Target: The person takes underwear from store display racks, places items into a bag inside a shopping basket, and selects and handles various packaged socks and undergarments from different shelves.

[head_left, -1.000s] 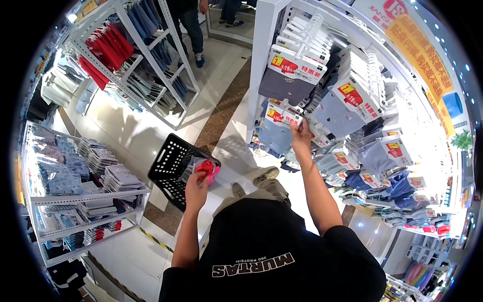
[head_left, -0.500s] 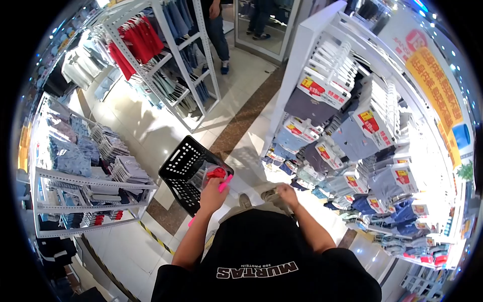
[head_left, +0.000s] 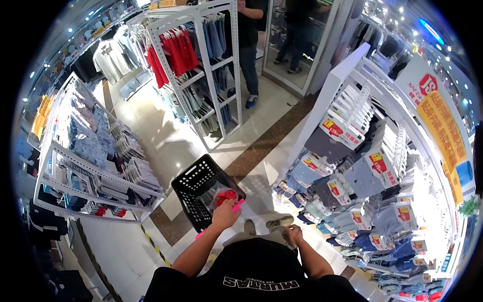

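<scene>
My left hand [head_left: 226,216] is closed round the pink handle [head_left: 238,205] of a black perforated basket [head_left: 193,177] that hangs at my left side. Inside the basket lie a red item [head_left: 225,197] and something in clear plastic. Down by my right thigh is my right hand [head_left: 293,235], its fingers curled; whether anything is in them is too small to tell. It is apart from the rack of packaged underwear [head_left: 358,171] with red and yellow price labels on my right.
A white rack [head_left: 213,65] with red and blue garments stands ahead, a person [head_left: 248,60] behind it beside a mirror [head_left: 297,40]. Folded clothes fill a low shelf [head_left: 100,171] on the left. An orange sign [head_left: 443,131] tops the right rack.
My right hand has let go of the packaged item on the right rack and dropped to my thigh. My view has shifted, so the racks and basket appear lower and further right.
</scene>
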Demonstrator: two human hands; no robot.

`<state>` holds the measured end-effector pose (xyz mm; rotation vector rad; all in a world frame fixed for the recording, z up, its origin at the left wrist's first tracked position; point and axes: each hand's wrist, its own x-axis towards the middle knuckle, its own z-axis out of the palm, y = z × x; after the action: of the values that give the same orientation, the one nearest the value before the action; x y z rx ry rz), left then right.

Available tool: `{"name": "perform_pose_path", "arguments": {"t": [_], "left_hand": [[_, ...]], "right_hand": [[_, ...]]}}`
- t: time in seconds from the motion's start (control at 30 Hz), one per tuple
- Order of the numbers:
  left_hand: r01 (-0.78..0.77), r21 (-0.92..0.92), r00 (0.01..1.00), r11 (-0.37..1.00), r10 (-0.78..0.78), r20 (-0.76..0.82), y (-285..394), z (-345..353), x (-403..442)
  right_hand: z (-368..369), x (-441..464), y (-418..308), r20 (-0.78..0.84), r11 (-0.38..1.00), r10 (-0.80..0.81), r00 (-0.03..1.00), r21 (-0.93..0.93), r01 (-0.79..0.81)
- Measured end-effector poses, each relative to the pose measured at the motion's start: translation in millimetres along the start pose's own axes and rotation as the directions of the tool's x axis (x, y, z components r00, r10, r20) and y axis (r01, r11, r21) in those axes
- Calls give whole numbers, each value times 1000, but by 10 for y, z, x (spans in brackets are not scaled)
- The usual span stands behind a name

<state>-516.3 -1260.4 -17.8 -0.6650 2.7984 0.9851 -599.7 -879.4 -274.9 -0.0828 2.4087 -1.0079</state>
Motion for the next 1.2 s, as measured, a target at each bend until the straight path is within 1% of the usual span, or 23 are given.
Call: {"name": "perform_pose_path", "arguments": {"t": [0.03,0.1,0.2,0.3,0.4,0.47,0.5,0.6,0.63,0.7,0.8,1.1,1.2], "left_hand": [[30,4,999,1000,-30,26,37,-36,2],[90,14,993,996,-91,81,104,-88,-17],[49,0,997,999,-49,56,52,-70,-18],[37,-5,996,999,-37,82,10,-73,4],[13,-23,997,1000,-11,75,-31,-43,53],[-16,-67,999,998,19,44,-69,50,91],[-33,-87,999,996,36,30,-59,60,107],[-54,-111,998,992,55,4,37,154,152],[-50,-100,999,994,51,17,125,140,162],[-38,-79,998,996,42,45,286,128,169],[-31,-52,999,998,33,39,387,260,188],[-91,-25,996,996,90,-27,381,446,137],[-76,-50,997,996,77,18,389,397,137]], "right_hand": [[-20,-54,-34,15,999,18,1000,35,-19],[-21,-109,-86,-7,1000,-1,1000,-6,1],[-16,-128,-112,-13,1000,4,1000,-27,-4],[-25,-102,-108,-6,1000,0,1000,-9,-1],[-64,-46,-95,29,998,46,999,49,-47],[7,33,132,24,997,13,1000,72,-14],[-2,43,100,19,996,-3,1000,85,1],[-85,-32,-48,34,992,56,998,110,-60],[-102,-31,-82,38,990,73,997,117,-77],[-110,-22,-117,43,993,78,996,90,-82],[-142,-6,-107,68,994,78,995,74,-83],[-165,-27,-144,51,998,48,998,38,-50],[-163,-32,-164,56,998,57,997,1,-57]]}}
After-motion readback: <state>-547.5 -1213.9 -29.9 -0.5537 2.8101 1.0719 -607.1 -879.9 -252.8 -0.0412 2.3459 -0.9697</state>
